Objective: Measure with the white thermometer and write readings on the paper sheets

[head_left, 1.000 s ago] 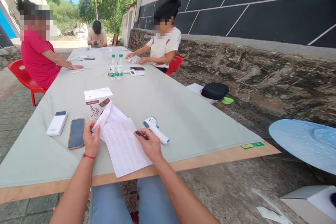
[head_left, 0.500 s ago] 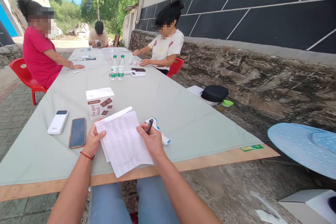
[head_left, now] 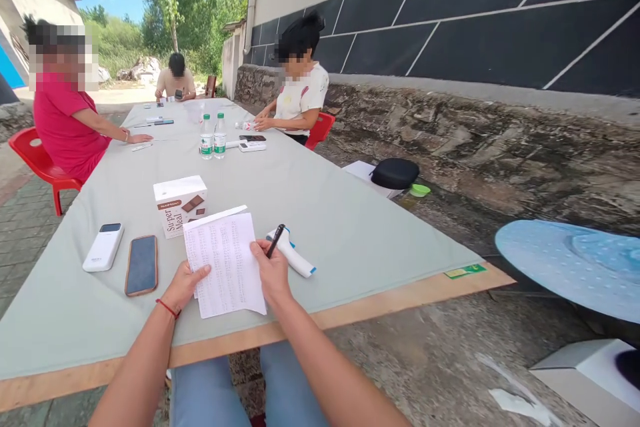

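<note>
Head view gives me, at far left on the table [head_left: 370, 240], a power bank [head_left: 103, 248], and just beside it a phone [head_left: 141, 265], lying flat, near the left hand but apart from it. Next comes the box [head_left: 176, 213], standing beyond that hand, its lower right corner covered by paper from where I look. I see the left hand [head_left: 184, 283], with a red cord [head_left: 169, 309] at its wrist, pinching the papers [head_left: 227, 267] by their left edge, thumb on top and fingers hidden underneath. These papers lie between the two hands, directly right of the left thumb, written side up toward me; whether they touch the tabletop I cannot tell. At their right edge I have the right hand [head_left: 273, 273], its thumb against the sheet and its fingers closed around a pen [head_left: 276, 241], which sticks up tilted to the right. Just beyond and right of that hand, the thermometer [head_left: 296, 259] lies on the cloth, its upper part partly behind the pen.
</note>
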`<control>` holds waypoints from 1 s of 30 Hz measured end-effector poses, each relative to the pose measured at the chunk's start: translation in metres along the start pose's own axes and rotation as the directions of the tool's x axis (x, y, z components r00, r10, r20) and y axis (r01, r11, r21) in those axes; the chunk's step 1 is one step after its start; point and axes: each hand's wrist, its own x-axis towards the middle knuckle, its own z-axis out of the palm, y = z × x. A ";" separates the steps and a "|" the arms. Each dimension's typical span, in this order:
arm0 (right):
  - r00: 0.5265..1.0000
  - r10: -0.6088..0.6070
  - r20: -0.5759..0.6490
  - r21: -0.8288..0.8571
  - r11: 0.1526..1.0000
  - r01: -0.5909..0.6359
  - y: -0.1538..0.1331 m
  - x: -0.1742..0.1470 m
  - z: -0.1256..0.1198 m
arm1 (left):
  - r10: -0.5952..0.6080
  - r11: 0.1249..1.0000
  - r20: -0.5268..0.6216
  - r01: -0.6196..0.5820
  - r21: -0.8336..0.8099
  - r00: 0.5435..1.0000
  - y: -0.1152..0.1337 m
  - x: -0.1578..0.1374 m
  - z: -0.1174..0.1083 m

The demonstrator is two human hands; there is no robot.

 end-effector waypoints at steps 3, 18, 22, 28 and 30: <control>1.000 -0.010 0.017 0.022 1.000 0.010 -0.001 0.001 0.003 | -0.003 1.000 0.074 0.003 0.000 0.997 -0.001 -0.001 0.002; 0.922 0.034 0.385 -0.514 0.838 0.184 0.001 0.000 -0.020 | -0.151 0.988 -0.032 0.150 -0.035 0.988 0.010 -0.001 -0.007; 0.914 0.094 0.395 -0.675 0.705 0.219 0.010 0.011 -0.010 | -0.069 0.987 -0.135 0.087 0.133 0.988 0.016 0.000 -0.017; 0.936 0.095 0.338 -0.767 0.604 0.215 0.019 0.023 -0.006 | 0.113 0.568 -0.376 0.250 0.784 0.920 0.026 -0.001 -0.011; 0.942 0.060 0.329 -0.779 0.582 0.235 0.022 0.023 -0.009 | 0.158 0.289 -0.435 0.380 0.879 0.886 0.028 -0.002 -0.004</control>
